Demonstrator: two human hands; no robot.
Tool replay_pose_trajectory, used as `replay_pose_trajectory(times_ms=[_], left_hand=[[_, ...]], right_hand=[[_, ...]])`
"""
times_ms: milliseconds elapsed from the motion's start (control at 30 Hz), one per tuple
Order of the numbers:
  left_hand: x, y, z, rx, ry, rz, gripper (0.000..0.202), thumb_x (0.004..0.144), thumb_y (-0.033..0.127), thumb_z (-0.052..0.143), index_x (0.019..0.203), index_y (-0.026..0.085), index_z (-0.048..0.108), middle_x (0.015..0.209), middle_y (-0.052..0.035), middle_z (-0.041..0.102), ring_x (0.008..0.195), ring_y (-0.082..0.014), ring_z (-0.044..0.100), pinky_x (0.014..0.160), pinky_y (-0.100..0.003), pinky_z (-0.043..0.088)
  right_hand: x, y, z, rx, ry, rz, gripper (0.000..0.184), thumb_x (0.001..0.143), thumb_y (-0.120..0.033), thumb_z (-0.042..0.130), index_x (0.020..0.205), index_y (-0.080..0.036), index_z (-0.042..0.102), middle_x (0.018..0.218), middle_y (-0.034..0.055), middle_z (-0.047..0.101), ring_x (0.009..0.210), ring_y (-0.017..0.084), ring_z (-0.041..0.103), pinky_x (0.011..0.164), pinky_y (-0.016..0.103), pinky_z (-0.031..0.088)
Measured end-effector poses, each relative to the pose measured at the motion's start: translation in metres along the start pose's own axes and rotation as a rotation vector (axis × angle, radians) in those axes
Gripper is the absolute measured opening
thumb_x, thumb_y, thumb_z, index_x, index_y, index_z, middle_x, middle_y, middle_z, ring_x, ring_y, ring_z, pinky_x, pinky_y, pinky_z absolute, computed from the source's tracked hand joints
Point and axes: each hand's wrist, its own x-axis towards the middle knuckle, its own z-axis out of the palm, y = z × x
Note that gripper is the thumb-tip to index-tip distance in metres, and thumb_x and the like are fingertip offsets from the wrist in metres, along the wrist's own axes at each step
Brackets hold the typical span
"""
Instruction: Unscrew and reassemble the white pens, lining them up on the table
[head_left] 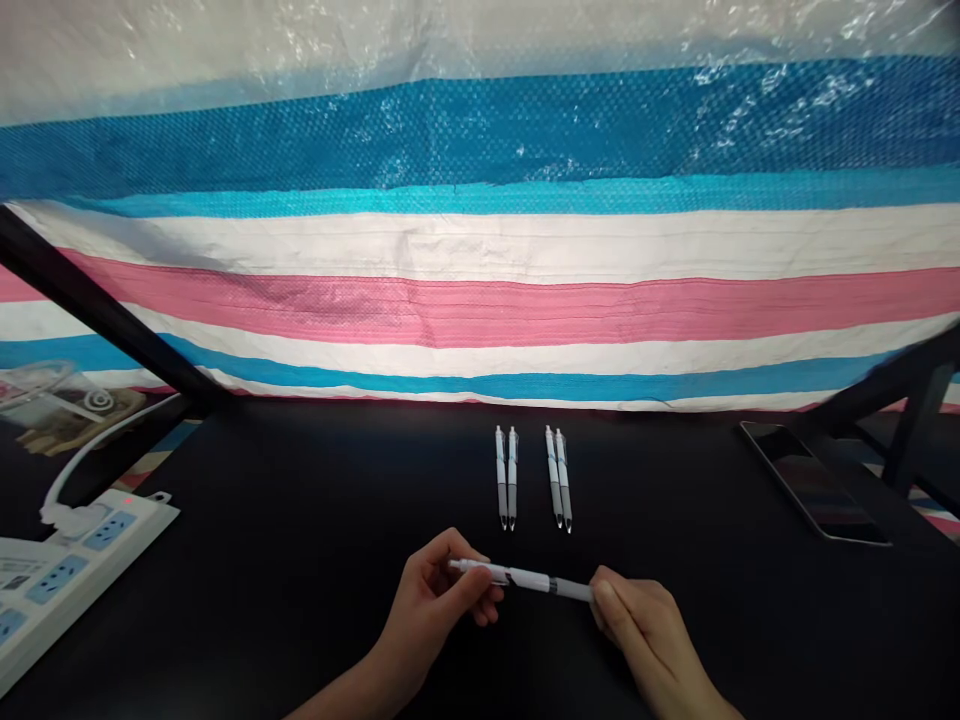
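Note:
A white pen (525, 578) is held level between both hands, low over the black table (300, 540). My left hand (439, 600) pinches its left end with fingers curled round it. My right hand (637, 620) grips the right end with closed fingers. Just beyond the hands, two pairs of similar white pens lie on the table, one pair (507, 477) to the left and one pair (559, 478) to the right, tips towards me.
A dark phone (814, 482) lies flat at the right. A white power strip (60, 570) with a white cable sits at the left edge, a clear plastic container (52, 400) behind it. A striped tarpaulin (480, 300) hangs along the back.

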Motion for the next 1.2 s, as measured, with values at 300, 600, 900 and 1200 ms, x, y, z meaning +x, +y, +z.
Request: replay_pose_trajectory(times_ms=[300, 600, 900, 1200], left_hand=[[0.001, 0.000, -0.002, -0.024, 0.085, 0.028, 0.027, 0.081, 0.037, 0.075, 0.071, 0.015, 0.062, 0.063, -0.0013, 0.071, 0.053, -0.0100, 0.062, 0.051, -0.018, 0.047], [0.001, 0.004, 0.000, -0.034, 0.085, 0.018, 0.029, 0.079, 0.039, 0.076, 0.070, 0.015, 0.063, 0.062, -0.0011, 0.070, 0.053, -0.0098, 0.062, 0.051, -0.018, 0.047], [0.001, 0.002, 0.001, -0.036, 0.091, 0.012, 0.030, 0.079, 0.041, 0.076, 0.070, 0.016, 0.062, 0.061, -0.0009, 0.070, 0.052, -0.0098, 0.061, 0.050, -0.018, 0.046], [0.003, 0.004, 0.002, -0.034, 0.105, 0.014, 0.032, 0.080, 0.044, 0.074, 0.070, 0.016, 0.060, 0.059, 0.0000, 0.066, 0.050, -0.0096, 0.057, 0.049, -0.019, 0.042]], right_hand=[[0.004, 0.003, 0.001, -0.015, 0.120, 0.032, 0.015, 0.096, -0.037, 0.052, 0.100, -0.024, 0.059, 0.068, -0.0014, 0.062, 0.056, 0.014, 0.061, 0.056, 0.024, 0.047], [0.003, 0.003, 0.003, 0.012, 0.076, 0.065, 0.016, 0.097, -0.038, 0.049, 0.106, -0.024, 0.053, 0.070, -0.0018, 0.064, 0.056, 0.014, 0.062, 0.058, 0.024, 0.048], [0.004, 0.002, 0.002, -0.054, 0.054, 0.049, 0.019, 0.098, -0.036, 0.047, 0.109, -0.023, 0.055, 0.069, -0.0025, 0.060, 0.057, 0.014, 0.060, 0.057, 0.024, 0.046], [0.005, -0.008, 0.002, -0.158, -0.054, -0.011, 0.025, 0.099, -0.040, 0.042, 0.096, -0.022, 0.059, 0.065, -0.0023, 0.052, 0.054, 0.014, 0.049, 0.052, 0.024, 0.038]])
